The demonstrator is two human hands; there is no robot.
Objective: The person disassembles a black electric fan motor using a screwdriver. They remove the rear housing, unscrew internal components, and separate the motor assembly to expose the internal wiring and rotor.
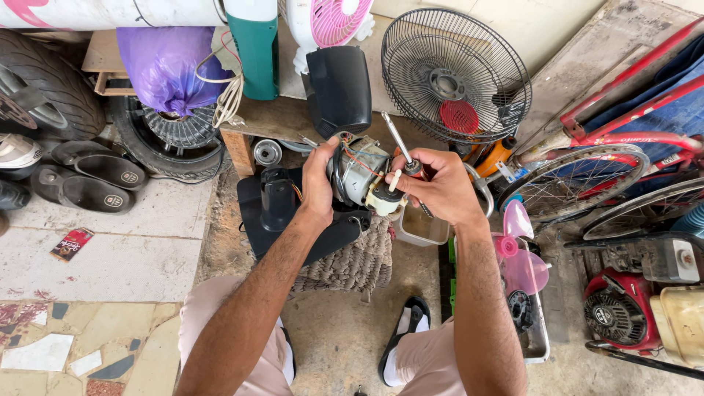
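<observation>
Head view: fan motor (361, 172) between hands

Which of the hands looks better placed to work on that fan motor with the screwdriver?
Probably the right hand: it already grips the screwdriver against the fan motor. The left hand is wrapped around the motor's other side, steadying it.

Both hands raised, left (318, 178) and right (434, 185) fingers curled.
</observation>
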